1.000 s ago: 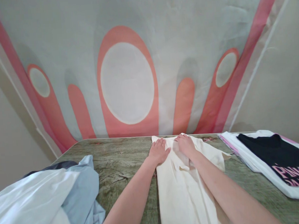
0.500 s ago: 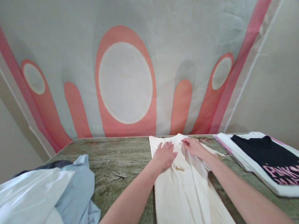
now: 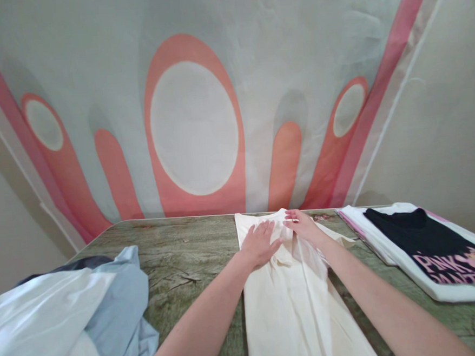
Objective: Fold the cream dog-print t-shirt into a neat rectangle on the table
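Have shifted the left hand (image 3: 259,246) inward from the left edge of the one cream garment (image 3: 285,315) since a second ago, and have stretched the right hand (image 3: 304,228) slightly farther toward its far edge since half a second ago. Nearest, see that garment lying lengthwise on one wood-grain table (image 3: 176,239), running out of view at the bottom. Reach up either side of it with two bare forearms (image 3: 206,310). At left, see one heap of clothes (image 3: 47,316) in three colours, white, light blue and dark; cannot count the pieces. Farther up, rest the left palm flat on the cream cloth, fingers spread, gripping nothing. Bend the right fingers at its far edge; cannot tell whether pinching any cloth. At right, see one black shirt (image 3: 408,236) with pink lettering (image 3: 455,266) on top of white clothes (image 3: 444,291); cannot count the layers. Beyond, see one grey backdrop (image 3: 260,41) with five coral shapes (image 3: 285,164), three of them around white ovals (image 3: 195,128), and two pink stripes (image 3: 407,17).
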Demonstrator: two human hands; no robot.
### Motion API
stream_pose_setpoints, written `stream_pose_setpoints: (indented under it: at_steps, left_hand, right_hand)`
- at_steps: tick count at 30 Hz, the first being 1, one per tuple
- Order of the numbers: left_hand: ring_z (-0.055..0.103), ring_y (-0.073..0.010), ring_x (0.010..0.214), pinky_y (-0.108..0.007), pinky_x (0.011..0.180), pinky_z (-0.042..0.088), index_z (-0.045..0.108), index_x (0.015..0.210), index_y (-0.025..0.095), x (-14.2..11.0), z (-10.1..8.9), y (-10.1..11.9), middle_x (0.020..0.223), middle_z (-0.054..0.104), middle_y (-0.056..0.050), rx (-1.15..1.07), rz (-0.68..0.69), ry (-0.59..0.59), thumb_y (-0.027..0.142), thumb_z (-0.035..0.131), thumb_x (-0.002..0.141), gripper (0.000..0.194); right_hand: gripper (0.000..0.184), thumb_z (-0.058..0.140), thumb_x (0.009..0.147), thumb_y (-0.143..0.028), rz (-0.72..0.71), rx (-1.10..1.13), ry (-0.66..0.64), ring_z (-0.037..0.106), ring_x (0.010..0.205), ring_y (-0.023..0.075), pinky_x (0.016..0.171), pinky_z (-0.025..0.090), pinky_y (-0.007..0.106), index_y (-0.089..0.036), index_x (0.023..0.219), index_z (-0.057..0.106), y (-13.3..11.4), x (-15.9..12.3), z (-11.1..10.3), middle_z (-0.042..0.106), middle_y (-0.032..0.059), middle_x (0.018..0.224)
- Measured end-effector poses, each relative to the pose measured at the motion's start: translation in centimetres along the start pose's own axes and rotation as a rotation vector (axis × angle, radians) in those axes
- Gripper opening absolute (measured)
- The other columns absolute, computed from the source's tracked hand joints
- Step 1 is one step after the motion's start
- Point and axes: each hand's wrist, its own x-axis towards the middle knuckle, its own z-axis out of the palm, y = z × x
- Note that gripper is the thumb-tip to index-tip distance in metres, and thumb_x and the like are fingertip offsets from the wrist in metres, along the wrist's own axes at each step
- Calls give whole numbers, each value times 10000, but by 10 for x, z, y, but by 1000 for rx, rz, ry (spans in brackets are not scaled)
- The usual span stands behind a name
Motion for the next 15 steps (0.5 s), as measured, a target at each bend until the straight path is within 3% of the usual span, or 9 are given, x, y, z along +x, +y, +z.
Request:
stream_pose_setpoints:
  at_steps: [7, 12, 15]
  left_hand:
    - [197, -222, 1328, -435, 1069, 137, 251, 1377, 247, 1, 4, -4, 1450, 244, -50, 19, 29, 12, 550, 148, 902, 573]
    - [203, -226, 1326, -450, 1065, 147, 322, 1341, 265, 3, 7, -5, 1444, 259, -47, 42, 23, 0, 529, 157, 910, 532]
    - [217, -224, 1320, -450, 1062, 162, 323, 1343, 266, 3, 9, -6, 1440, 269, -41, 44, 23, 18, 467, 133, 928, 498]
  right_hand:
    - [266, 453, 717, -64, -60, -153, 69, 595, 822, 153, 791, 457, 314, -142, 948, 560, 12, 2, 1, 617, 80, 944]
    - [291, 452, 694, -27, -162, -301, 59, 539, 966, 174, 905, 381, 322, -162, 908, 596, -1, -8, 0, 588, 61, 987]
    - [271, 462, 720, -53, -218, -459, 68, 539, 959, 170, 892, 380, 294, -159, 928, 599, -12, -7, -12, 588, 61, 994]
